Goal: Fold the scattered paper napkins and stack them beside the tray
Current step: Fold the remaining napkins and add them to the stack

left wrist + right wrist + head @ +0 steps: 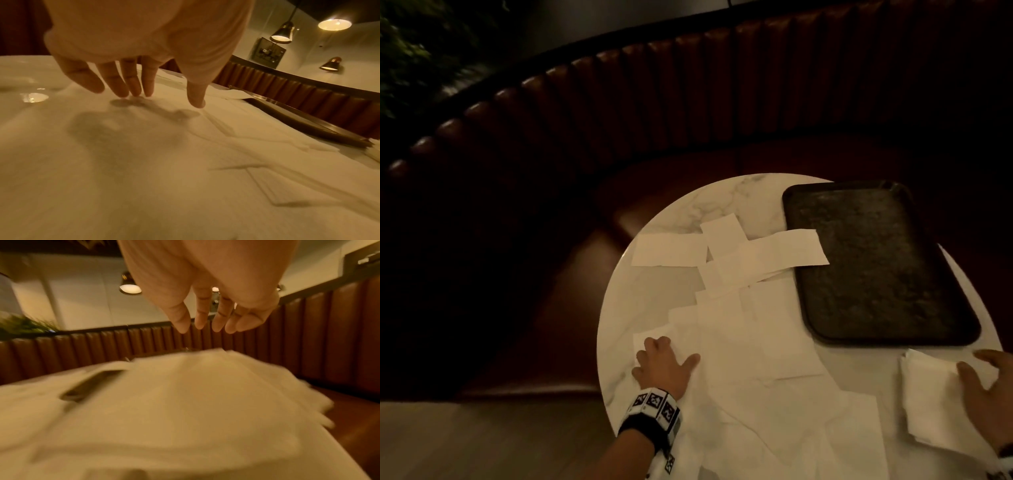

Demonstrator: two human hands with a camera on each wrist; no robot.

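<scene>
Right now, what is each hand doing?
Left hand: open, fingers spread on the loose napkins.
Right hand: open, over the folded stack, holding nothing.

Loose napkins (750, 335): white paper sheets, unfolded, overlapping across the table left of the tray (876, 263).
Stack (935, 404): folded white napkins, slightly fanned, just before the tray's near edge.
Tray: dark, rectangular, lying flat.
</scene>
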